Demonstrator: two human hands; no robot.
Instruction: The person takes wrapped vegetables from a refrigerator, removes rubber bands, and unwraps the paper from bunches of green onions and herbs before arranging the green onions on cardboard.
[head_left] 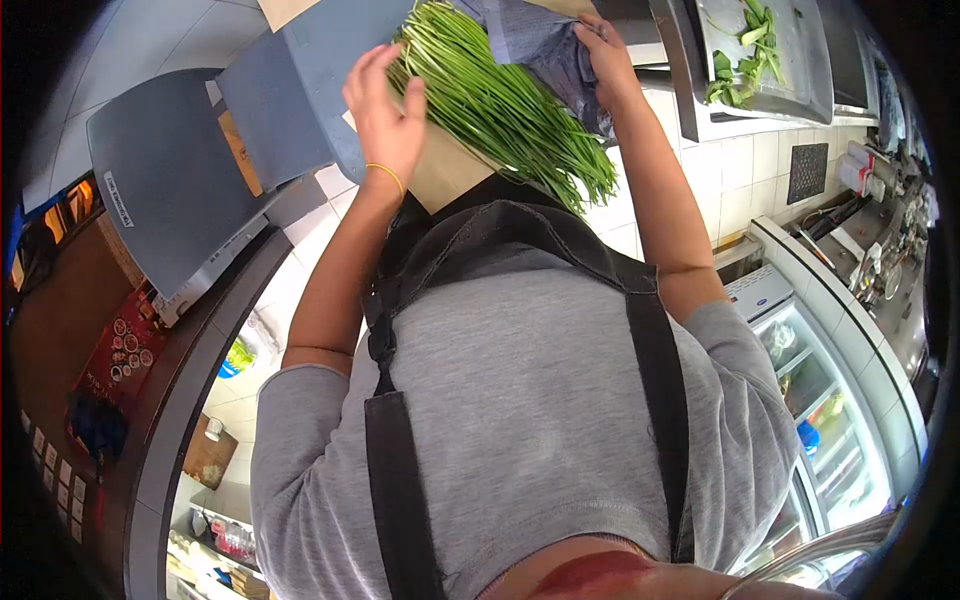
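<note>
A large bundle of long green chives (pixel 500 105) lies lengthwise in front of me, pale ends at the far side and green tips toward my apron. My left hand (pixel 385 110) is at the bundle's left edge by the pale ends, fingers apart and slightly blurred; whether it touches the stalks I cannot tell. To the right, my right hand (pixel 606 62) grips a crumpled grey wrapping sheet (pixel 545 50) that lies along the chives' right side. A piece of brown cardboard (pixel 455 172) shows under the bundle.
A metal tray (pixel 790 95) with leafy green scraps (pixel 745 60) is at the upper right. On the left stands a grey machine with a lid (pixel 170 170). A glass-front fridge (pixel 825 410) is at lower right, and a counter with utensils (pixel 880 250) runs along the right.
</note>
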